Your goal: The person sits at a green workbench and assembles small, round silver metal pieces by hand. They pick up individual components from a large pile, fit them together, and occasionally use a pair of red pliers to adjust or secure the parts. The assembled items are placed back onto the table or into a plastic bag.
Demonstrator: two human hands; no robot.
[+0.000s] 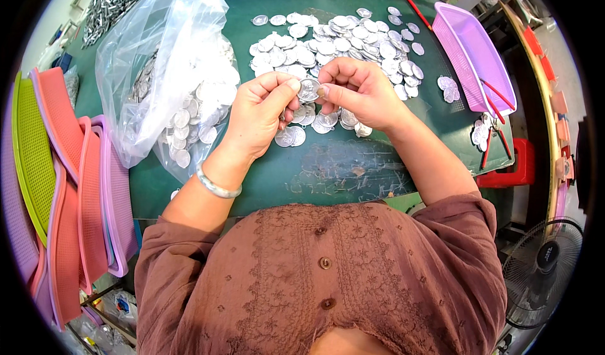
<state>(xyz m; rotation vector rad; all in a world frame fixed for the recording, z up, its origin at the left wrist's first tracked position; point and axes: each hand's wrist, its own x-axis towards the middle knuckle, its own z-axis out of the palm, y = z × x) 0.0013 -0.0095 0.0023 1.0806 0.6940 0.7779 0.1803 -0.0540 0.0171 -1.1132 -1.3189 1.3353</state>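
Observation:
Between my two hands is a round silver medal (308,90), pinched at its edges above the green table. My left hand (261,112) grips its left side with thumb and forefinger, the other fingers curled. On its right side, my right hand (359,93) presses with thumb and forefinger, which hide part of the rim. Beyond and beneath my hands spreads a loose heap of similar silver medals (343,40), several with small loops. Further medals (181,133) fill a clear plastic bag (135,71) lying left of my left hand.
A purple basket (455,33) stands at the right, with red-handled pliers (498,103) and small groups of medals near it. Stacked coloured baskets (63,185) crowd the left side. Metal parts (113,5) are piled far left. A black fan (545,260) and red stool (513,166) stand lower right.

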